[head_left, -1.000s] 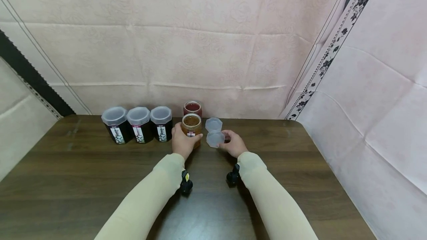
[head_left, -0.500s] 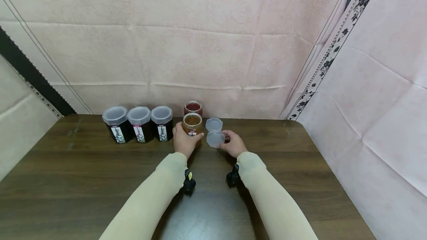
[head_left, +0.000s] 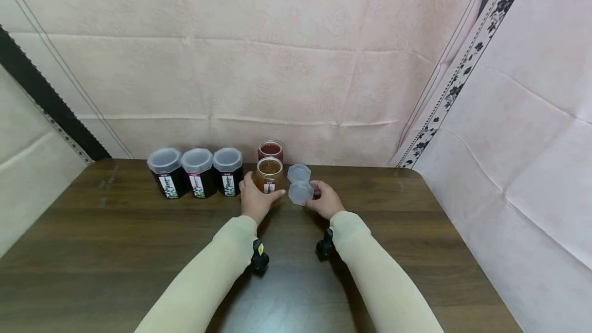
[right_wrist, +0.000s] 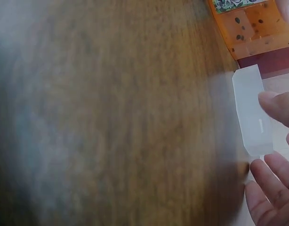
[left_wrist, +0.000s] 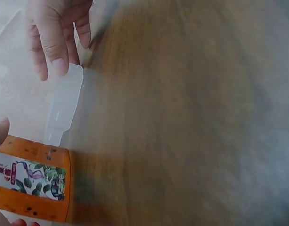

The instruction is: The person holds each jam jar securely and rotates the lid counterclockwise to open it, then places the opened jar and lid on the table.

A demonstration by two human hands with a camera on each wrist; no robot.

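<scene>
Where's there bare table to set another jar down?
The table is bare right of the right hand, in front of the dark jars left of the left sleeve, and between it and the right sleeve. Crowded: the back, from dark jars past the amber jar and red jar to the clear lids.

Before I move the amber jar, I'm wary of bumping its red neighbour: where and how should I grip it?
I'd take the amber jar around its upright sides, coming from the near side: the red jar stands just behind it.

Red jar [head_left: 270,149] — in the head view, lower part hidden behind amber jar [head_left: 270,174].
</scene>
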